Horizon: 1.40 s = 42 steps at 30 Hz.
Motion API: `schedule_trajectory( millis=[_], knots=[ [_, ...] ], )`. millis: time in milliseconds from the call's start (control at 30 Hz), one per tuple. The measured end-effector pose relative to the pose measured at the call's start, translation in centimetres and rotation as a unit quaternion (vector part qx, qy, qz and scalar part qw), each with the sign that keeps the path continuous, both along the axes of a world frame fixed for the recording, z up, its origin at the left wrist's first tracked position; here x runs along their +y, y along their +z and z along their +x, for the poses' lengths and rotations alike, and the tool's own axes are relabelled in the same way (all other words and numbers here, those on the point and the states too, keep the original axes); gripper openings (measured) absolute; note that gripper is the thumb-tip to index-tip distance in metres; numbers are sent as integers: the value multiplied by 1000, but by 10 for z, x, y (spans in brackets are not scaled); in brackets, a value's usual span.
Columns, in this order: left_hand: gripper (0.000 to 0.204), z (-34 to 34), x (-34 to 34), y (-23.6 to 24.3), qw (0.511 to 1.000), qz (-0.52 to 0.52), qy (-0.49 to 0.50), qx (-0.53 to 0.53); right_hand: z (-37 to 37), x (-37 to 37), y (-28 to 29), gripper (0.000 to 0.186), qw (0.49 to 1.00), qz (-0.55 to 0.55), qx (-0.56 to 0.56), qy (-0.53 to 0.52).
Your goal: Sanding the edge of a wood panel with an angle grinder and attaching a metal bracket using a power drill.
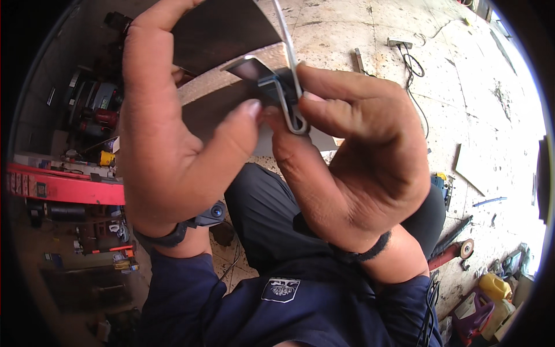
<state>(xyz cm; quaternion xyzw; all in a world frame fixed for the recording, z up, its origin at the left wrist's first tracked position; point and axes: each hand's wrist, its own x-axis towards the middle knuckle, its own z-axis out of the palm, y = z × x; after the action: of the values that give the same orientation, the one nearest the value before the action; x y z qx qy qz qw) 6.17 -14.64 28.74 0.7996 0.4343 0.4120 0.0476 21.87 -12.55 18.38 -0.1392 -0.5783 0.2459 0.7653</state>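
My right hand [364, 156] pinches a bent metal piece [295, 124] with a U-shaped fold, a pale upright edge and a dark bracket-like part inside. My left hand [162, 133] has its fingers curled around the left edge of a dark metal sheet [222, 29], with the top fingertip near the frame's edge. Its thumb is apart from those fingers, close to the bent piece; whether it touches cannot be told. A second dark flat surface [219, 98] lies behind the thumb. A strapped device [214, 213] is on my left wrist.
A red beam [63, 184] and assorted tools line the left side. On the speckled tiled floor [347, 34] are a power strip [399, 43] with cable, a white board [468, 168], a red angle grinder [445, 254] and several jugs [494, 286] at lower right.
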Motion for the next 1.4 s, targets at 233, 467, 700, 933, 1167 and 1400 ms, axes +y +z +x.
schedule_trajectory(
  millis=[233, 467, 700, 933, 1167, 1400],
  knots=[
    [77, -13, 0, 2, 998, 15, -20, 52, -1, -2, 2, 33, 1000, 7, -4, -13],
    [75, -5, 0, 6, 997, 6, -35, 64, 1, -2, -1, 31, 1000, -20, 8, 7],
    [71, 2, 5, 3, 1000, 8, -30, 7, -1, 1, -4, 34, 1000, -23, 10, 3],
    [70, 3, 0, 9, 992, 38, 50, 109, -4, 4, -8, 33, 999, -39, 6, -4],
    [69, 4, -4, 15, 962, 58, 138, 227, -3, 6, -14, 32, 998, -55, 2, -3],
    [67, -1, 0, 18, 976, 1, 112, 184, -10, 14, -24, 28, 998, -57, 22, -6]
  ],
)
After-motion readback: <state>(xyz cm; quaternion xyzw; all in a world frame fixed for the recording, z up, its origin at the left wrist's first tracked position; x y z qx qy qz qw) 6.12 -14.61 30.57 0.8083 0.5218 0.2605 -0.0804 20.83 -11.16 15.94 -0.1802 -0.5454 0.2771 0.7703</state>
